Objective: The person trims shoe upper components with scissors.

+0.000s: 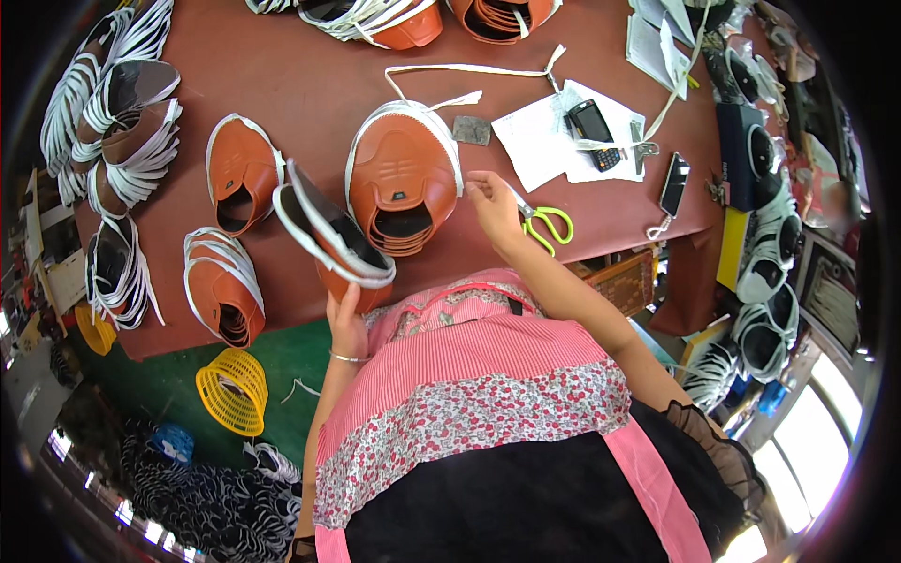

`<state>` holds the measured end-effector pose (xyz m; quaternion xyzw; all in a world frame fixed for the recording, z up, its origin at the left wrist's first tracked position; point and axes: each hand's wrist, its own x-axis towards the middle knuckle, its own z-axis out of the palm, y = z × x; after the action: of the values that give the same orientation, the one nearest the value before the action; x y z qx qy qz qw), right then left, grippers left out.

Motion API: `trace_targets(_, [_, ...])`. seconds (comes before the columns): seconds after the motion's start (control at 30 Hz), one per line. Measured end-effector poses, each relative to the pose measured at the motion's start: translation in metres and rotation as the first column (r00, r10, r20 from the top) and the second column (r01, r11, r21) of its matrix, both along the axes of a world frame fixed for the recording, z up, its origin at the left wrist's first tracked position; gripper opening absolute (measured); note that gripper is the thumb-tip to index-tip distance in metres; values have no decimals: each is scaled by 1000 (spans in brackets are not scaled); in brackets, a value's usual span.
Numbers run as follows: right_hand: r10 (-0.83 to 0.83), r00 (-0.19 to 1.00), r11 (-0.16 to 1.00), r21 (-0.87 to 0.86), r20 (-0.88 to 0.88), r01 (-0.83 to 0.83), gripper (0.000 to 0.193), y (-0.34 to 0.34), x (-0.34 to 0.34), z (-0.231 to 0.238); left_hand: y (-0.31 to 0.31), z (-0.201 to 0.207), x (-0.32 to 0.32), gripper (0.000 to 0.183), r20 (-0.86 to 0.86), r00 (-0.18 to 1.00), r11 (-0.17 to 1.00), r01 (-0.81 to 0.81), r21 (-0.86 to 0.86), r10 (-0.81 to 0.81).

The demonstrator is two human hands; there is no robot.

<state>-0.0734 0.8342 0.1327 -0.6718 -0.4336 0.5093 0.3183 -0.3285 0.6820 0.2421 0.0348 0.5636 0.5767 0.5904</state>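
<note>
One shoe (338, 246) tilts in the left hand (348, 324) near the table edge (298, 308).

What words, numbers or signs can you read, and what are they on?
Nothing is clear enough to read.
White paper sheets: faint print, too small.
Black handheld device with keypad: key marks too small.
Dark blue rectangular box: pale lettering, too blurred.
Small dark tag on the orange-brown shoe: unreadable.

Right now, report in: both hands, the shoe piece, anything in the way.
Left hand grips orange shoe piece, held tilted. Right hand curled beside shoe stack, grip unclear. Possible obstruction: green-handled scissors close beside right hand.
</note>
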Motion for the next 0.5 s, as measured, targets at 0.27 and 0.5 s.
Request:
trace_targets(0.27, [-20,990,979,-203,-141,-9,15,10,-12,13,-5,-14,5,43,-218,919,944,325,-56,-329])
trace_targets(0.5, [74,881,960,-204,-467,-189,15,-3,-56,94,10,-15,11,33,-597,724,936,310,-166,-346])
